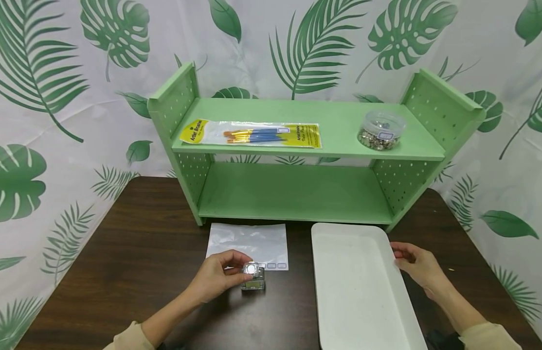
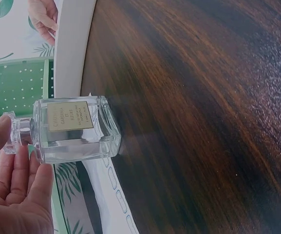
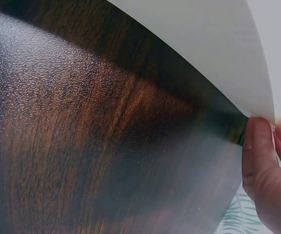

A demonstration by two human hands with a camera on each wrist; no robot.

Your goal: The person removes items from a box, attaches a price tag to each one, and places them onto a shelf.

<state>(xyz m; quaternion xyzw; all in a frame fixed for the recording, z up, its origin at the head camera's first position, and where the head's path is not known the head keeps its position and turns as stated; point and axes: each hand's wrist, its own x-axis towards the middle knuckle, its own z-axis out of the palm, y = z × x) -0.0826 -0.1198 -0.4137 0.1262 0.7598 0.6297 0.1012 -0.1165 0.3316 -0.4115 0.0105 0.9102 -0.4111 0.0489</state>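
My left hand [image 1: 215, 276] holds a clear glass perfume bottle [image 1: 253, 283] by its transparent cap. In the left wrist view the bottle [image 2: 72, 127] has a silver neck and a pale gold label, its base close over the dark table. Thumb and fingertips are at the cap, with other fingers beside the glass. At the far right side of a white rectangular tray [image 1: 352, 287], my right hand [image 1: 422, 270] pinches the rim. The right wrist view shows the fingers [image 3: 262, 141] against the tray's outer wall [image 3: 218, 53].
Behind the bottle lies a translucent plastic bag [image 1: 249, 240] on the wooden table [image 1: 122, 253]. A green two-tier shelf [image 1: 293, 189] stands at the back. Its upper board carries a packet of artist brushes [image 1: 253, 133] and a clear round tub of small metallic pieces [image 1: 380, 132].
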